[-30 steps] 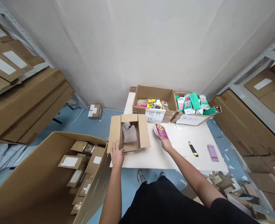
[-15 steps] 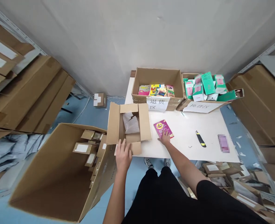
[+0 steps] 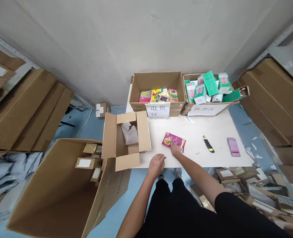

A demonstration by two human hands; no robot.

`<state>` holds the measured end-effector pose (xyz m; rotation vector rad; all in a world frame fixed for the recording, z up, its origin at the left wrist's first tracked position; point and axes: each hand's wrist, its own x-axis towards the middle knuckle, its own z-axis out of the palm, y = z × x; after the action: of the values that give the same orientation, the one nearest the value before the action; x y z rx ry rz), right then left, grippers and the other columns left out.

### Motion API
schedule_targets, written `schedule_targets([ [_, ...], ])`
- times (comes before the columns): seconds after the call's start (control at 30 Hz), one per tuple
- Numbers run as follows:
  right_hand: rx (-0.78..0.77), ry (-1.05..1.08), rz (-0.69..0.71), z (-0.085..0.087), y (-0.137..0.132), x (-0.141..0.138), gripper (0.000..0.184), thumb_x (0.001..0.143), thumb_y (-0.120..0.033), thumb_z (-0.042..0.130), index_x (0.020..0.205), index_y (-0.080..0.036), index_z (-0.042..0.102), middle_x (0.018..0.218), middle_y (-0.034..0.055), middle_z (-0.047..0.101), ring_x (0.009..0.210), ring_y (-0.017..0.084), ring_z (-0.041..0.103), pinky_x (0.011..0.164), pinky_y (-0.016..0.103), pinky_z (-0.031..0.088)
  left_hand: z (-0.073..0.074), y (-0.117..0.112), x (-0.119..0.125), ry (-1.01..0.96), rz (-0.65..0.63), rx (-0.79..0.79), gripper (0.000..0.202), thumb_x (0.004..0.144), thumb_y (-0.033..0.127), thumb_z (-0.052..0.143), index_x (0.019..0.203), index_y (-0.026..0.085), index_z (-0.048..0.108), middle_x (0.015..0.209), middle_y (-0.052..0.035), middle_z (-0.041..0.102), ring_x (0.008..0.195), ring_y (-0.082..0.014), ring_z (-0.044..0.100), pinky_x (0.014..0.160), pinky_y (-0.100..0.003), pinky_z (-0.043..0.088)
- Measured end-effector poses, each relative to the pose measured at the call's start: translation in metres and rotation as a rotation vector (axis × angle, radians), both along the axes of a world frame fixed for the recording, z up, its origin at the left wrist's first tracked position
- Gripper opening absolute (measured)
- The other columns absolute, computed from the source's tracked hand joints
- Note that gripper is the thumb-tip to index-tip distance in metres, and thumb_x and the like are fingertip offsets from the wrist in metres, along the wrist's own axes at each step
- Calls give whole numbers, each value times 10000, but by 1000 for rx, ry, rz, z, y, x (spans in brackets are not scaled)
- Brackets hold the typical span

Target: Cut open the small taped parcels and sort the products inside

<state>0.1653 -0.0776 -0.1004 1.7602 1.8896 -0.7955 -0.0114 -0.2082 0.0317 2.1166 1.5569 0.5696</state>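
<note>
A purple book with a yellow emblem lies on the white table. My right hand rests over its near side, fingers spread on the cover and a little blurred. Left of it, my left hand hovers at the table's front edge, holding nothing, fingers loosely bent and pointing right. An open cardboard box stands at the table's left, flaps folded out. Inside that box lies a torn whitish packing sleeve.
Behind are a labelled carton of books and another carton of green-and-pink boxes. A yellow-black utility knife and a blurred-out purple item lie right on the table. A large carton stands on the floor at left.
My left hand has left the small box's near flap and moved right toward the book. The book has turned under my right hand. The view has shifted slightly.
</note>
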Motion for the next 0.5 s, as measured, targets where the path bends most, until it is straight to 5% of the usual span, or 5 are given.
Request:
schedule_targets([
  [0.1, -44, 101, -77, 30, 12, 31, 750, 916, -247, 693, 1624, -201, 450, 1596, 307, 468, 1363, 440, 603, 1056, 628, 517, -12, 22, 16, -45, 43, -200, 325, 942, 126, 572, 1179, 231, 769, 1209, -84, 780, 1175, -248, 695, 1048, -406, 558],
  [0.2, -51, 198, -119, 61, 29, 60, 581, 874, -174, 668, 1451, -247, 658, 1337, 166, 733, 1260, 348, 696, 1044, 463, 561, -25, 45, 30, -97, 217, -365, 318, 944, 158, 582, 1204, 185, 764, 1277, -117, 765, 1228, -261, 680, 1120, -411, 498],
  [0.37, -238, 893, -440, 108, 27, 98, 600, 799, -198, 631, 1399, -199, 662, 1155, 73, 807, 1021, 249, 786, 880, 354, 635, -36, 79, 56, -535, 562, -583, 512, 884, 323, 729, 1351, 124, 666, 1269, -199, 749, 1230, -310, 683, 1092, -458, 488],
  [0.5, -336, 1380, -560, 140, 9, 129, 639, 713, -299, 750, 1341, -217, 670, 1155, 89, 803, 1051, 265, 773, 940, 417, 623, -21, 93, 60, -999, 463, -604, 793, 726, 536, 873, 1382, 173, 613, 1196, -165, 758, 1029, -280, 739, 879, -413, 582],
])
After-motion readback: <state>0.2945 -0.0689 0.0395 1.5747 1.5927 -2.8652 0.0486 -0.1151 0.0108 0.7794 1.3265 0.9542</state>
